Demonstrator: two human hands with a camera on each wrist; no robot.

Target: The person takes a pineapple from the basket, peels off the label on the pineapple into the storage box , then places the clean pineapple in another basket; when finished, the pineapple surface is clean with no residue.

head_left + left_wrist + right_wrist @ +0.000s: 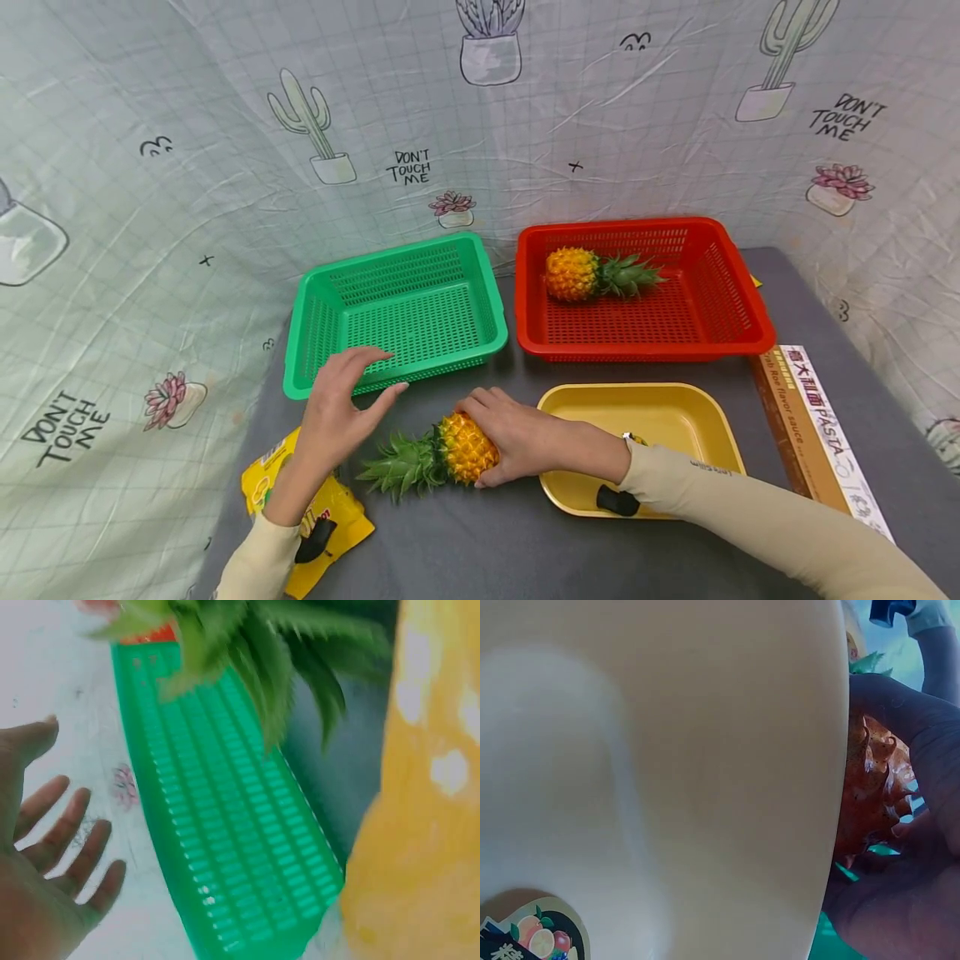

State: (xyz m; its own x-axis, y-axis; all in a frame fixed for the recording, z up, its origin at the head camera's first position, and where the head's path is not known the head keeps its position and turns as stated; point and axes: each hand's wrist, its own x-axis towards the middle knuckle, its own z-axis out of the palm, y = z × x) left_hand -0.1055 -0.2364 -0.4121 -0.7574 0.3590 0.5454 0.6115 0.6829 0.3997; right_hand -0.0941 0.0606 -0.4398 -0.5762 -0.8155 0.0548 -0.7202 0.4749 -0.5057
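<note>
My right hand (pixel 521 437) grips the yellow body of a small pineapple (pixel 463 446) lying on the grey table, its green leafy crown (pixel 405 468) pointing left. In the right wrist view, fingers curl around the pineapple (pixel 870 780) beside the yellow tray's wall. Just left of the crown, my left hand (pixel 333 412) is held with thumb and fingers spread apart and nothing between them. It overlaps the near left part of the green basket (pixel 408 367) in the head view. The left wrist view has that hand (pixel 45 862) near the basket, with leaves overhead.
A red basket (pixel 645 346) at the back right holds another pineapple (pixel 573 273). The yellow tray (pixel 637 400) lies under my right forearm. To its right lies a pasta box (pixel 821 437). A yellow packet (pixel 337 517) rests beneath my left forearm. Printed cloth (pixel 360 83) hangs behind.
</note>
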